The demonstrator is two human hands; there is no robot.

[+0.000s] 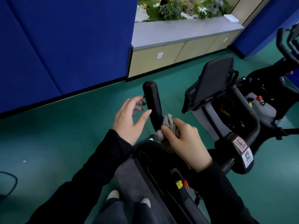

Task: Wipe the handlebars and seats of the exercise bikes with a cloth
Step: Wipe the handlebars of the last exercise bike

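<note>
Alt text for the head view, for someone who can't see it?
The right hand holds a grey cloth against an exercise bike's black handlebar while the open left hand is close beside it. A second bike stands beyond.

The left hand (129, 118) hovers, fingers spread and relaxed (both sleeves black); the right hand (186, 143) clutches the cloth (167, 124).

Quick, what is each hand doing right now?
Left hand: open, fingers relaxed beside the handlebar, holding nothing.
Right hand: closed on the grey cloth, pressed against the handlebar.
</note>
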